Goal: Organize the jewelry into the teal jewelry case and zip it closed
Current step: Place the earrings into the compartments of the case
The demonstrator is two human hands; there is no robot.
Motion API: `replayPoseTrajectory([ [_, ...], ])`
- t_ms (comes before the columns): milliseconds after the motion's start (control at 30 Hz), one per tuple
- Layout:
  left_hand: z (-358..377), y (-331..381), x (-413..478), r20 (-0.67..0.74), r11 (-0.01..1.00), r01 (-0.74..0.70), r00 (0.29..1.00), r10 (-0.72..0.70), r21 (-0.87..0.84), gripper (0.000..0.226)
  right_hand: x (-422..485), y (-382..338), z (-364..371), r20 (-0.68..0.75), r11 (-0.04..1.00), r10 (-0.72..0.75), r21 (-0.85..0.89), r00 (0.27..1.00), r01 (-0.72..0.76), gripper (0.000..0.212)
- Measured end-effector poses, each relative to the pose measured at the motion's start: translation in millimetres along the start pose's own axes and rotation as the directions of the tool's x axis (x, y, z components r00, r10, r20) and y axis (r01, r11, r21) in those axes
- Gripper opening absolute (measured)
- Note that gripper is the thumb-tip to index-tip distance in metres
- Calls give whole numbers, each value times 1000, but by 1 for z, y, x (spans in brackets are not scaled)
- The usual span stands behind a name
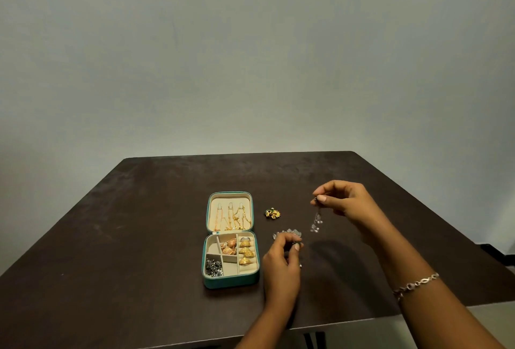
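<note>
case: teal jewelry case (230, 283) lies open and flat on the dark table (139, 223), left of both hands; long axis runs straight away from the person, lid half far, tray half near
lid: 3 gold chains (231, 216) hang along that axis
tray: gold rings (245, 251) in right column, gold earrings (229, 246) upper middle cell, dark silver pieces (213, 266) near-left cell
right hand (342, 198): raised right of the lid, thumb and forefinger pinch the top of a silver drop earring (316, 222), which hangs straight down
left hand (281, 259): just right of the tray, fingers curled, pinching at the near edge of a silver cluster (288, 233) (exact piece too small to tell)
loose: yellow flower pieces (272, 213) on the table, near the lid's right edge, not touching
room: wide tabletop left of and beyond the case; table's near edge sits well behind the tray
</note>
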State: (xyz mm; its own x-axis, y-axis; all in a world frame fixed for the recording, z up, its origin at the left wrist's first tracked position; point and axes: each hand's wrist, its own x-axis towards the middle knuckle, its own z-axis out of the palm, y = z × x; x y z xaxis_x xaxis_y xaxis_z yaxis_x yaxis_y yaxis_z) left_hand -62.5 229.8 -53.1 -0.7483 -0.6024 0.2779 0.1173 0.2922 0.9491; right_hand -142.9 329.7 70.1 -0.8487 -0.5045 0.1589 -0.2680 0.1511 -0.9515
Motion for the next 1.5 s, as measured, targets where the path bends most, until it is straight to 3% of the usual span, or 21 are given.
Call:
replayPoseTrajectory([
  [267, -2, 16, -4, 19, 994, -56, 998, 58, -89, 20, -15, 3, -16, 14, 990, 115, 78, 993, -116, 6],
  [433, -8, 40, 3, -38, 950, -43, 999, 33, -308, 19, -15, 0, -15, 19, 975, 155, 157, 988, -156, 7],
  [567, -15, 59, 14, 6, 907, -8, 1000, 12, -422, 10, -14, 0, -14, 57, 928, 243, 277, 968, -250, 11],
  [733, -26, 75, 23, 66, 908, -31, 996, 64, -418, 7, -12, 4, -15, 141, 806, 387, 429, 911, -408, 9],
  [900, -34, 75, 29, 66, 935, -53, 995, 81, -350, 13, -13, 7, -15, 155, 746, 422, 500, 893, -439, 6],
  [1100, -40, 75, 29, 91, 934, -17, 994, 54, -358, 14, -13, 7, -14, 127, 830, 368, 403, 921, -387, 10],
  [1233, -46, 72, 31, 103, 934, 14, 994, 24, -356, 14, -13, 5, -9, 31, 939, 200, 279, 979, -201, 8],
  [1333, -56, 74, 35, 122, 936, 17, 992, 28, -351, 15, -14, 2, -6, 11, 959, 62, 277, 998, -63, 6],
  [1500, -79, 74, 36, 131, 945, 9, 991, 35, -326, 12, -17, -1, 4, 43, 983, -29, 184, 999, 21, 11],
])
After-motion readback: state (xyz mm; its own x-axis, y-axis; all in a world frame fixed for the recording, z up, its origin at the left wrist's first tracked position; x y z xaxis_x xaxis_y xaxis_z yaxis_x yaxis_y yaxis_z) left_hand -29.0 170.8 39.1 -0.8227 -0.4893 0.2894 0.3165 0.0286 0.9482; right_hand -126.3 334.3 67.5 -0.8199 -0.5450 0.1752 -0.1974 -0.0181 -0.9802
